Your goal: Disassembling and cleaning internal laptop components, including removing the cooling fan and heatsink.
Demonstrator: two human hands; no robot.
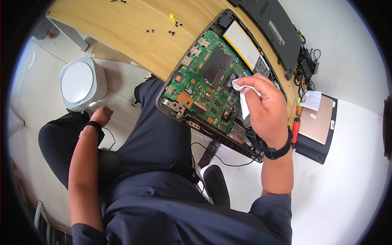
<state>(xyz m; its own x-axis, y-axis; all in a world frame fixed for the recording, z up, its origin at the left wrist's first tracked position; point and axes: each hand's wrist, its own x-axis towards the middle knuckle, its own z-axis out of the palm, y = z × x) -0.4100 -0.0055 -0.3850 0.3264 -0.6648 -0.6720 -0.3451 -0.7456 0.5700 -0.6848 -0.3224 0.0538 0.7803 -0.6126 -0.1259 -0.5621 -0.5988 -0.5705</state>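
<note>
An opened laptop base (161, 100) lies at the table's edge, its green circuit board (192, 83) bare and a white battery (241, 44) along its far side. My right hand (265, 104) pinches a folded white cloth or tissue (244, 107). The cloth's tip touches the board near a grey-smeared part (231, 80). The fingers cover some of the board below the battery. Away from the laptop, my left hand (102, 115) rests by my left knee with its fingers curled; whether anything is inside them is hidden.
Loose screws (172, 32) and a small yellow piece (172, 17) lie on the wooden table (122, 28). A black laptop cover (271, 30) stands behind. Cables (304, 67), a red-handled tool (295, 127) and a gold laptop lid (316, 122) are to the right. A white bin (83, 83) stands on the floor.
</note>
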